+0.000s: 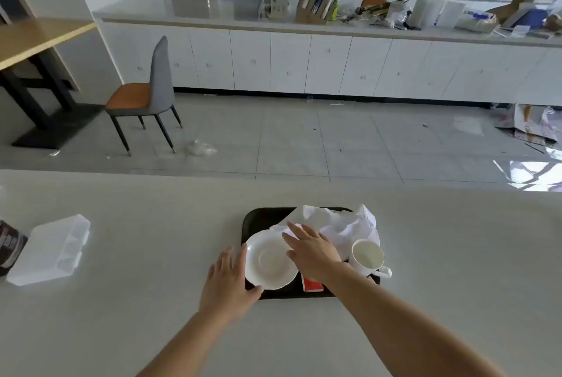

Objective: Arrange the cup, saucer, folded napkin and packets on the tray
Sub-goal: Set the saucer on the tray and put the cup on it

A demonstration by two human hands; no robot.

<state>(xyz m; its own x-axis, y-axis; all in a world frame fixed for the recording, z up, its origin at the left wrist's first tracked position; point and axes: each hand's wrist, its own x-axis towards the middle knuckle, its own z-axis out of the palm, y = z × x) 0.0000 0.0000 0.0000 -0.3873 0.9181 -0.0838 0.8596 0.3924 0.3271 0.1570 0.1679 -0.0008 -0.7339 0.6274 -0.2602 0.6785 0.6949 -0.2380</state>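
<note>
A black tray (261, 218) lies on the white table in front of me. A white saucer (269, 261) rests on its left part, overhanging the left rim. A crumpled white napkin (343, 224) covers the tray's far right. A white cup (368, 255) stands upright at the right, handle toward me. A red packet (311, 283) pokes out under my right forearm near the front rim. My left hand (228, 282) is spread at the saucer's left edge, thumb touching its rim. My right hand (310, 247) hovers flat, fingers apart, over the napkin's left edge and the saucer's right side.
A clear plastic box (50, 250) and a dark packet (9, 247) lie at the table's left. Beyond the table's far edge are tiled floor, a grey and orange chair (146, 96) and a long white counter (304, 26) with clutter.
</note>
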